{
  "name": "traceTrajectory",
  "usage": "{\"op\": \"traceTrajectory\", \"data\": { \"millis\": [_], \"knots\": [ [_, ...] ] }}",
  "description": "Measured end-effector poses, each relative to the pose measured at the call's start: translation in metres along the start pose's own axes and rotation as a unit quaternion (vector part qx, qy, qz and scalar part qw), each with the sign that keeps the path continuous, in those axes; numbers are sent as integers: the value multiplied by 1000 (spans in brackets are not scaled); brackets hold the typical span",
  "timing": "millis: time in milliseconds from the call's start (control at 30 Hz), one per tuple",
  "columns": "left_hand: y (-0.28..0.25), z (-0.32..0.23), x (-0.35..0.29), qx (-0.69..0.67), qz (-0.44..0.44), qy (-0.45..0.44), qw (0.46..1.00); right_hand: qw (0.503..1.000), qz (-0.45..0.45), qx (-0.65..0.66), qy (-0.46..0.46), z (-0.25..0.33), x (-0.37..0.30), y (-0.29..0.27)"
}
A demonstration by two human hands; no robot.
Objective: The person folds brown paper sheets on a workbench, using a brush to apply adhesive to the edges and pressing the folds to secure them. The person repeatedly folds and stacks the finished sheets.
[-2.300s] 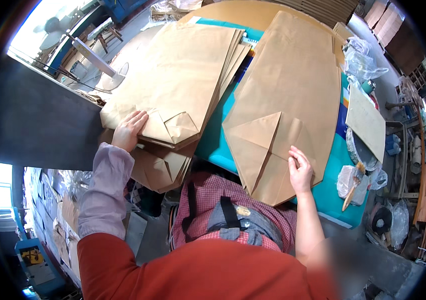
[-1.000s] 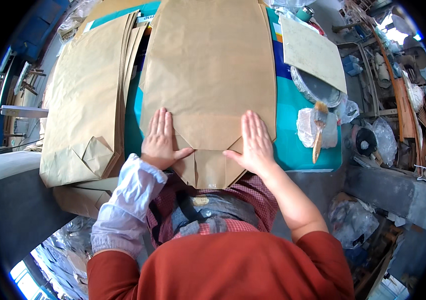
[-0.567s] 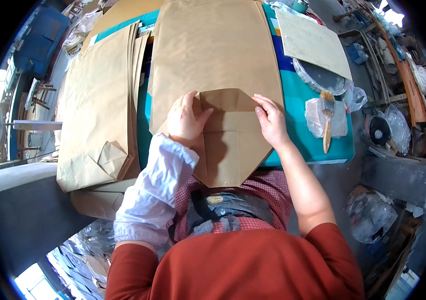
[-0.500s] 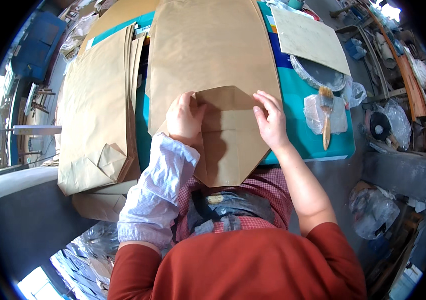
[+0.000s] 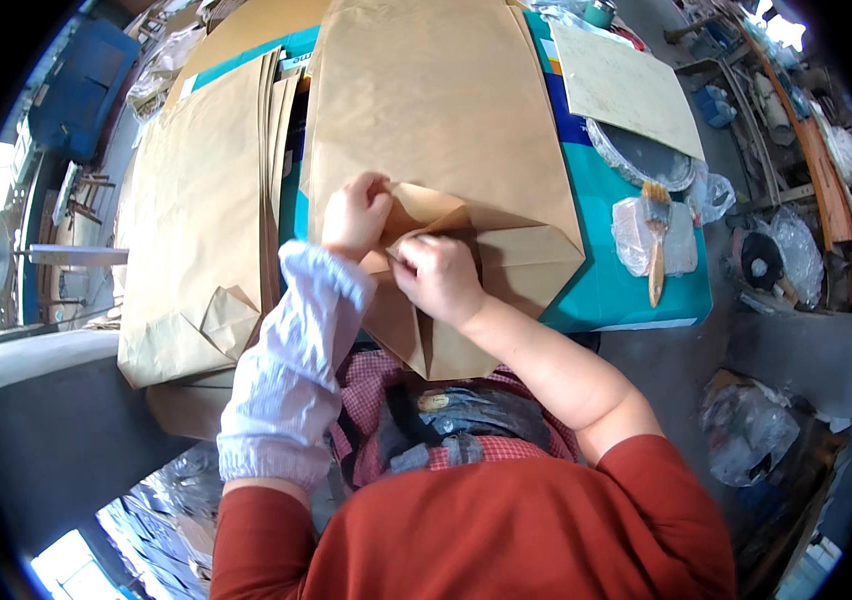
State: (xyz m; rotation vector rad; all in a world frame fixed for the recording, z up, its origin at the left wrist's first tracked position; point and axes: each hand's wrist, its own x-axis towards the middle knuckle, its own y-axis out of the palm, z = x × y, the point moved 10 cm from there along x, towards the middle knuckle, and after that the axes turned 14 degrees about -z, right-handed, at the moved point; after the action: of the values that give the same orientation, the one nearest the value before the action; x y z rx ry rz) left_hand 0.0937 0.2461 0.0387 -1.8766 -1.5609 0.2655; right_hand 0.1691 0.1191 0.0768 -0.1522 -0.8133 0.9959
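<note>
- Head view, clock read from its centre: I see the kraft paper bag (image 5: 436, 110) from the hub up to 12, its far end cut off by the upper edge.
- The left hand (image 5: 354, 215), at 11, curls beside a raised flap; its fingertips are hard to make out, so I can't tell whether it grips.
- The right hand (image 5: 443, 280), at the hub, is clenched on an inner fold; its fingertips are hidden from me, and its wrist covers part of the bag.
- A pale board (image 5: 626, 90) at 1 to 2 hides part of a round pan (image 5: 646, 165).
- The surface is a teal sheet (image 5: 601, 290), with a bristle brush (image 5: 657, 240) at 2 to 3 and stacked paper bags (image 5: 196, 200) at 10.
- In the room, I make out a blue cabinet (image 5: 81, 85) at 10 and clear plastic (image 5: 746, 435) at 4.
</note>
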Motion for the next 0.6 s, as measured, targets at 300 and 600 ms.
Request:
{"op": "traceTrajectory", "data": {
  "millis": [300, 600],
  "knots": [
    [39, -19, 7, -11, 231, -105, 967, 953, 81, -216, -198, 7, 65, -45],
    [19, -108, -23, 243, -52, 406, 880, 738, 521, -412, -122, -31, -61, -31]
  ]
}}
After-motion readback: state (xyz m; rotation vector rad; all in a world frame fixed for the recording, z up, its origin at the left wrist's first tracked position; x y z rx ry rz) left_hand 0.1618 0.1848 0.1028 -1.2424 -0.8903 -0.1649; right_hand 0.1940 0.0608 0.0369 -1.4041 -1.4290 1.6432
